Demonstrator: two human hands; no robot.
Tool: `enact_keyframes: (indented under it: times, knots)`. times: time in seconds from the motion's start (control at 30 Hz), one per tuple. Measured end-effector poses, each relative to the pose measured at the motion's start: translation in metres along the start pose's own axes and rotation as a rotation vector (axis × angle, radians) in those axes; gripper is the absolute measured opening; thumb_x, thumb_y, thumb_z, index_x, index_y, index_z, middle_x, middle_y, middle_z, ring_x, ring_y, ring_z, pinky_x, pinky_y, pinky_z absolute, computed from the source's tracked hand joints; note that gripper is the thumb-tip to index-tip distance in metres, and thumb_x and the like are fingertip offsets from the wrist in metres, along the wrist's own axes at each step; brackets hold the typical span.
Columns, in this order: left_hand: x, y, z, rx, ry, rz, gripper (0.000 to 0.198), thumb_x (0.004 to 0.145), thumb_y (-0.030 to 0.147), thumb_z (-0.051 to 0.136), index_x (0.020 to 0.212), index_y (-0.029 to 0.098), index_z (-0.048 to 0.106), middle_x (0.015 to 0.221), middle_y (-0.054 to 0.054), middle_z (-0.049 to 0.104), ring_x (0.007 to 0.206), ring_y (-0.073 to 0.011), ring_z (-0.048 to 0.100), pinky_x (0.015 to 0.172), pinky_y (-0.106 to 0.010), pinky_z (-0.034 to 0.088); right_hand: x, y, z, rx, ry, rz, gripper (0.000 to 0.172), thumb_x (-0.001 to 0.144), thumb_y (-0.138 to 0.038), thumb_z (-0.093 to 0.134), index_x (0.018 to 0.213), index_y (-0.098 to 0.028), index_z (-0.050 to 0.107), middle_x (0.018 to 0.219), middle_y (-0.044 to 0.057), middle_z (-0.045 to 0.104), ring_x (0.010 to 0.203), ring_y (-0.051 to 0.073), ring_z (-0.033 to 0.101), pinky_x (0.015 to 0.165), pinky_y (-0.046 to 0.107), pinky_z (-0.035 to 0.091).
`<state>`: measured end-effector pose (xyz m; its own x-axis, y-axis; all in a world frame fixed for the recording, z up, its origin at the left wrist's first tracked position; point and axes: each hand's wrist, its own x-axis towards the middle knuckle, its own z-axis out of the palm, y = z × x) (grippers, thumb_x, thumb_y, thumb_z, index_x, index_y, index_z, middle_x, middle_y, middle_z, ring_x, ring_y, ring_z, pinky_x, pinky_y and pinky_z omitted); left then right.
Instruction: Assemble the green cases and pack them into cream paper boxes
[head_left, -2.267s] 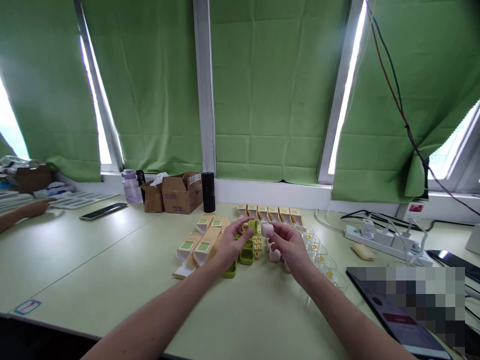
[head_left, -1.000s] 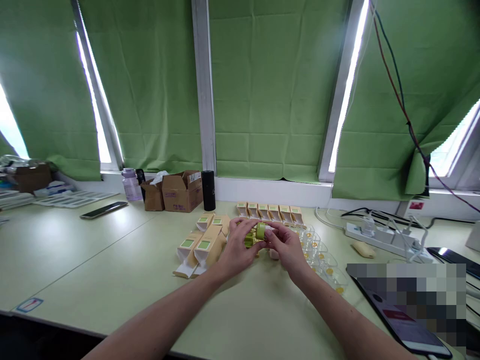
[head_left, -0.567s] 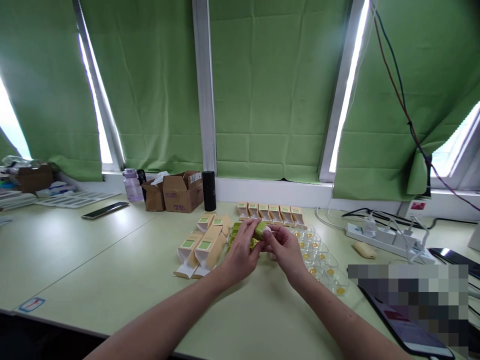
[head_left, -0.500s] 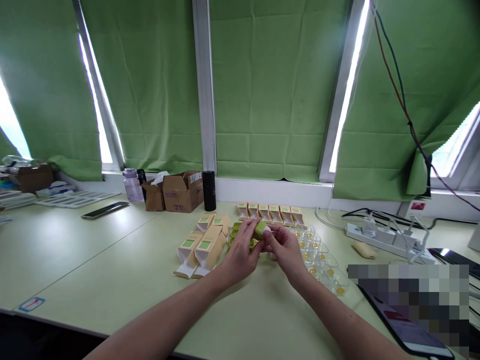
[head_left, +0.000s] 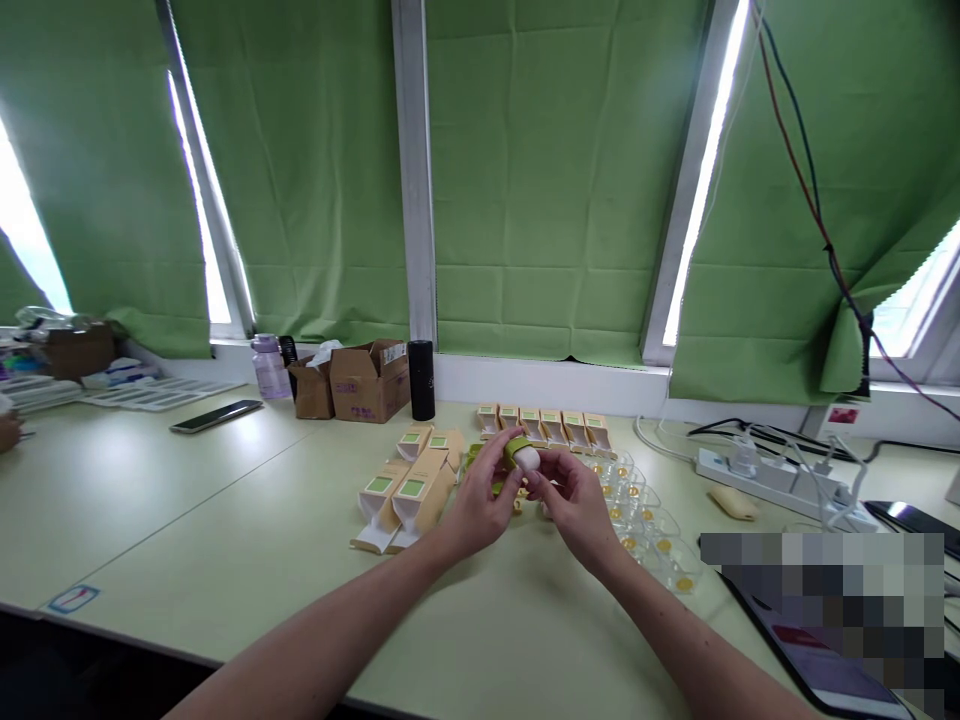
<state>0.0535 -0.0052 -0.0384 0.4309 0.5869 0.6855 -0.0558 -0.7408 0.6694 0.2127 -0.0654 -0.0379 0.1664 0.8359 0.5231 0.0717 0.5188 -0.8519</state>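
Observation:
Above the middle of the pale green table (head_left: 225, 540), my left hand (head_left: 480, 500) pinches a small green case (head_left: 516, 450). A white rounded piece (head_left: 527, 459) sits at the case's end. My right hand (head_left: 574, 505) has its fingers closed at that white piece from the right. Under my hands lie more green cases (head_left: 472, 458) and small yellow parts. To the left are tan cartons with green labels (head_left: 409, 490). A row of small tan boxes (head_left: 544, 425) stands behind, and clear cups with yellow pieces (head_left: 645, 520) run to the right.
At the back stand open cardboard boxes (head_left: 367, 382), a black cylinder (head_left: 421, 380) and a purple bottle (head_left: 267, 367). A phone (head_left: 216, 416) lies at the left. A power strip with cables (head_left: 780, 478) and a tablet (head_left: 832, 640) are at the right. Another person's hand (head_left: 7, 430) shows at far left.
The green case and the white piece, apart in my two hands 2.3 s ago, have come together. The white end now shows more clearly between my fingers.

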Motion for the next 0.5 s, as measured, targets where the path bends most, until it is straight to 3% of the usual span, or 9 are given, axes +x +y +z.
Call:
enact_keyframes:
  times: [0.2, 0.3, 0.4, 0.5]
  knots:
    - [0.003, 0.0, 0.001, -0.25, -0.022, -0.169, 0.063, 0.101, 0.049, 0.065, 0.153, 0.017, 0.05, 0.134, -0.017, 0.067, 0.109, -0.0252, 0.069, 0.097, -0.039, 0.06, 0.004, -0.001, -0.006, -0.264, 0.044, -0.107, 0.027, 0.091, -0.039, 0.074, 0.109, -0.02, 0.069, 0.098, 0.009, 0.076, 0.082, 0.023, 0.073, 0.072, 0.037, 0.064]
    - [0.005, 0.004, 0.001, -0.322, -0.03, -0.216, 0.068, 0.097, 0.054, 0.069, 0.151, 0.017, 0.052, 0.131, -0.017, 0.068, 0.1, -0.0236, 0.071, 0.09, -0.037, 0.062, 0.003, -0.003, -0.01, -0.507, 0.059, -0.298, 0.034, 0.092, -0.03, 0.07, 0.125, -0.022, 0.065, 0.126, 0.014, 0.07, 0.081, 0.021, 0.072, 0.067, 0.036, 0.064]
    - [0.005, 0.007, 0.0, -0.368, -0.064, -0.222, 0.067, 0.096, 0.056, 0.071, 0.149, 0.019, 0.055, 0.134, -0.016, 0.068, 0.106, -0.0246, 0.072, 0.097, -0.04, 0.06, 0.001, -0.003, -0.013, -0.721, 0.003, -0.458, 0.039, 0.096, -0.023, 0.063, 0.135, -0.026, 0.062, 0.142, 0.014, 0.064, 0.09, 0.022, 0.075, 0.068, 0.035, 0.065]
    - [0.004, 0.005, 0.001, -0.355, -0.077, -0.211, 0.064, 0.095, 0.055, 0.072, 0.147, 0.019, 0.059, 0.136, -0.016, 0.068, 0.12, -0.0281, 0.068, 0.107, -0.042, 0.056, 0.001, 0.0, -0.014, -0.839, -0.012, -0.579, 0.037, 0.098, -0.017, 0.057, 0.134, -0.026, 0.063, 0.14, 0.012, 0.068, 0.113, 0.027, 0.074, 0.076, 0.035, 0.067]
